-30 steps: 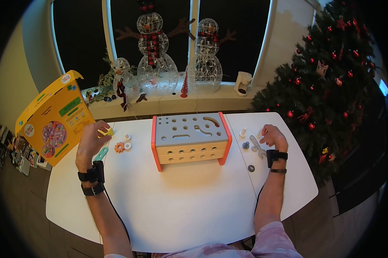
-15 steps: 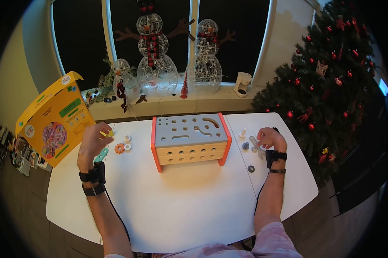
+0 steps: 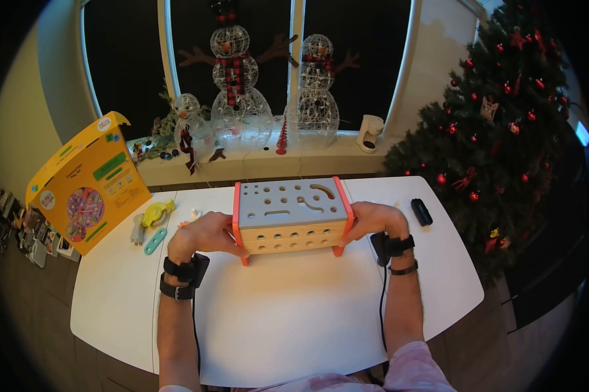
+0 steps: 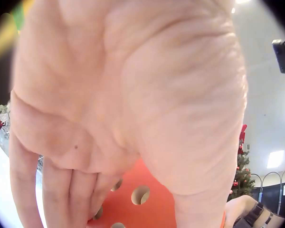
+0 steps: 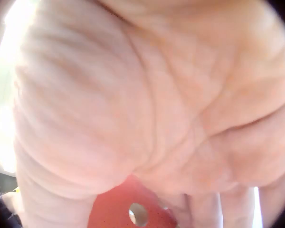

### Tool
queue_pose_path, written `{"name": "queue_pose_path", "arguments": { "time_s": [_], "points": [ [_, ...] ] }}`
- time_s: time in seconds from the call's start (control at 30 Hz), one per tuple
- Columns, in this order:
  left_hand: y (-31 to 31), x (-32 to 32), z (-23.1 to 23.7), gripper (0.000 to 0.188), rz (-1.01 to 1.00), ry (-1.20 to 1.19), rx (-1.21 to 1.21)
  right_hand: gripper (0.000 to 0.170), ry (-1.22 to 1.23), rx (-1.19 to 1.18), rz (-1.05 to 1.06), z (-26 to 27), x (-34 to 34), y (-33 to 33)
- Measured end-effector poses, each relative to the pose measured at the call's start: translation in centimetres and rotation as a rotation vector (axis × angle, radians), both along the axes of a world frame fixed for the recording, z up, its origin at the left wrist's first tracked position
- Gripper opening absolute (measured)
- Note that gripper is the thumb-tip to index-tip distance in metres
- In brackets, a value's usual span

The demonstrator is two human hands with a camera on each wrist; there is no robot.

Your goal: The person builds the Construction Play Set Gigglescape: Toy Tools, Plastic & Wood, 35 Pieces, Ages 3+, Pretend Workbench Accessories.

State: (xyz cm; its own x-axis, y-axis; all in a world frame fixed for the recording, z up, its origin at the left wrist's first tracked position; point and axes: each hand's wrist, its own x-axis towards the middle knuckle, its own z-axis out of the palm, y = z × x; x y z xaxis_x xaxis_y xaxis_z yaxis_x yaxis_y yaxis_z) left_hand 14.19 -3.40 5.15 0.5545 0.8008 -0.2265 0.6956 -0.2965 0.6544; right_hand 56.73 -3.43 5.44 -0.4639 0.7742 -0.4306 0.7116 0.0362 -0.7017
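While the left hand (image 3: 206,232) and right hand (image 3: 376,219) grip the box (image 3: 291,219) by its red ends (image 3: 236,204) mid-frame, getting hold looks done, but its top holes (image 3: 284,200) look not yet filled, and the yellow toy (image 3: 156,213) lies loose at middle left.

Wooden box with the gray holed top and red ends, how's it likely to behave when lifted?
The wooden box should stay stiff, judging by its wood-grained, boxy build. It probably won't roll, given its straight-edged red ends. Tipping seems unlikely with the left grip and right grip holding opposite ends.
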Motion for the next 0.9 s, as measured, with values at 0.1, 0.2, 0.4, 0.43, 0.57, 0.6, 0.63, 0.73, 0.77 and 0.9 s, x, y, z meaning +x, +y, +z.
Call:
{"name": "queue_pose_path", "arguments": {
  "time_s": [0.1,0.2,0.4,0.43,0.57,0.6,0.63,0.73,0.77,0.9],
  "points": [
    [0.5,-0.4,-1.0,0.05,-0.015,-0.073,-0.015,0.04,0.12,0.015,0.073,-0.5,0.2,0.3],
    [0.5,-0.5,-1.0,0.047,0.017,-0.046,0.071,0.039,0.166,0.04,0.02,0.0,0.0,-0.4],
    [0.3,-0.7,0.4,0.049,0.089,-0.057,0.16,0.044,0.148,0.171,-0.11,1.5,0.0,-0.8],
    [0.6,-0.8,0.0,0.049,0.089,-0.057,0.159,0.047,0.192,0.187,-0.126,1.5,0.1,-0.7],
    [0.9,-0.7,-0.4,0.047,0.227,-0.235,0.166,0.054,0.27,0.218,-0.238,0.5,0.1,-0.2],
    [0.9,-0.4,-0.2,0.048,0.301,-0.269,0.154,0.056,0.307,0.231,-0.28,0.4,-0.1,-0.1],
    [1.0,-0.2,-0.2,0.048,0.301,-0.269,0.159,0.059,0.345,0.244,-0.321,0.4,-0.3,0.1],
    [1.6,0.3,-1.1,0.053,0.423,-0.35,0.16,0.065,0.4,0.215,-0.359,-0.8,-0.2,1.2],
    [1.8,0.3,-1.4,0.055,0.393,-0.316,0.232,0.065,0.399,0.216,-0.359,-1.3,-0.2,1.6],
    [2.6,0.5,-3.1,0.061,0.314,-0.402,0.198,0.077,0.458,0.268,-0.536,-2.4,-1.5,2.2]
  ]
}}
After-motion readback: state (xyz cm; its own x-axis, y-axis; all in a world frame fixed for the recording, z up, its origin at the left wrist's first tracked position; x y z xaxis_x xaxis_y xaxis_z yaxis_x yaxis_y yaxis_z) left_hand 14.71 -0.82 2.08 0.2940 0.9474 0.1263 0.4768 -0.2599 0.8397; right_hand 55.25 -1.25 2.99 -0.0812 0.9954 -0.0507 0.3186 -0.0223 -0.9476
